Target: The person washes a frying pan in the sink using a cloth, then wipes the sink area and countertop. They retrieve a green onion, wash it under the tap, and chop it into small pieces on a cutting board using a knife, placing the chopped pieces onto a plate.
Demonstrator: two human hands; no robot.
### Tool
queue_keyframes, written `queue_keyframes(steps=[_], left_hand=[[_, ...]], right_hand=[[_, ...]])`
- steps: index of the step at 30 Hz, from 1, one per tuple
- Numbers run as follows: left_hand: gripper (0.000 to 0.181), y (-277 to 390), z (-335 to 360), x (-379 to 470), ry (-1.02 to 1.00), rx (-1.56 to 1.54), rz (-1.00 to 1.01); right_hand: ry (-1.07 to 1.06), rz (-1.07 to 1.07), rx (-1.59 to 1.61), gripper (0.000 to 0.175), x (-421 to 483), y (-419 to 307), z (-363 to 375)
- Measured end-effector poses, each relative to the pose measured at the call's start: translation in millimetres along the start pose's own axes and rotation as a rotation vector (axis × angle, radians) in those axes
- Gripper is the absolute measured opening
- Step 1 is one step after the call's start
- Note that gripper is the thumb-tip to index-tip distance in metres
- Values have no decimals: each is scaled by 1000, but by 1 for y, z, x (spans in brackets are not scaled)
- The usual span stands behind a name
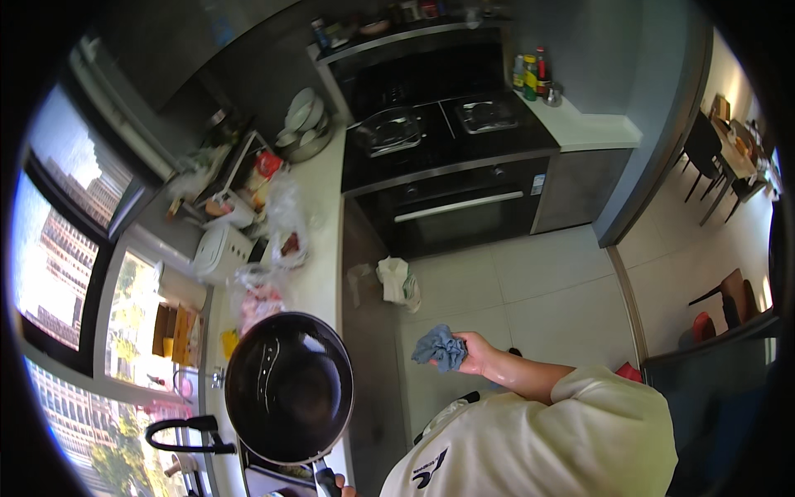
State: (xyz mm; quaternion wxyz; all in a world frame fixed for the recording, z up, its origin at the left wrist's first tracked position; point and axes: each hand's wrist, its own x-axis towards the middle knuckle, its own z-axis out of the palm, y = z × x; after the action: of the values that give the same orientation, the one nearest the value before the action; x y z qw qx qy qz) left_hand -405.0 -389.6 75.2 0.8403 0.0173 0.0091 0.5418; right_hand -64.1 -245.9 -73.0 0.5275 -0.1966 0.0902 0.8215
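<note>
My left hand (345, 488) shows only as fingertips at the bottom edge, around the black handle (327, 481) of a dark wok (292, 385). The wok is tilted so that its shiny inside faces up; a few light reflections lie on it. It hangs over the sink (267, 481) and the counter edge, beside a black curved faucet (183, 433). To the right, over the floor, my right hand (472, 353) holds a crumpled blue-grey cloth (441, 348). The forearm looks wet. Cloth and wok are apart.
Along the pale counter (323, 230) lie plastic bags of food (289, 217) and a white appliance (223, 251). Stacked bowls (304, 121) stand near the black gas hob (447, 133). Sauce bottles (531, 74) occupy the corner. A white bag (397, 282) hangs at the cabinet front.
</note>
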Motion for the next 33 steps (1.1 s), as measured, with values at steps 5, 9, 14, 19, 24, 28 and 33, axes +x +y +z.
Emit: queue_keyframes(steps=[5,9,14,19,24,28,33], left_hand=[[43,-75,5,109,-123,-92,-134],[33,-147,9,246,-220,-309,-245],[31,-221,23,386,-243,-428,-440],[30,-283,16,530,-239,-454,-680],[29,-331,-15,668,-244,-425,-827],[27,-366,-34,760,-171,-368,-896],[31,-397,-64,834,-113,-336,-863]], right_hand=[[102,-190,137,36,-56,-142,-11],[23,-395,222,36,-107,-260,-42],[114,-582,282,37,-146,-340,-52],[74,-689,355,38,-155,-381,-80],[250,-876,450,38,-163,-439,-79],[340,-1026,433,38,-169,-501,-51],[418,-1128,146,37,-162,-561,-50]])
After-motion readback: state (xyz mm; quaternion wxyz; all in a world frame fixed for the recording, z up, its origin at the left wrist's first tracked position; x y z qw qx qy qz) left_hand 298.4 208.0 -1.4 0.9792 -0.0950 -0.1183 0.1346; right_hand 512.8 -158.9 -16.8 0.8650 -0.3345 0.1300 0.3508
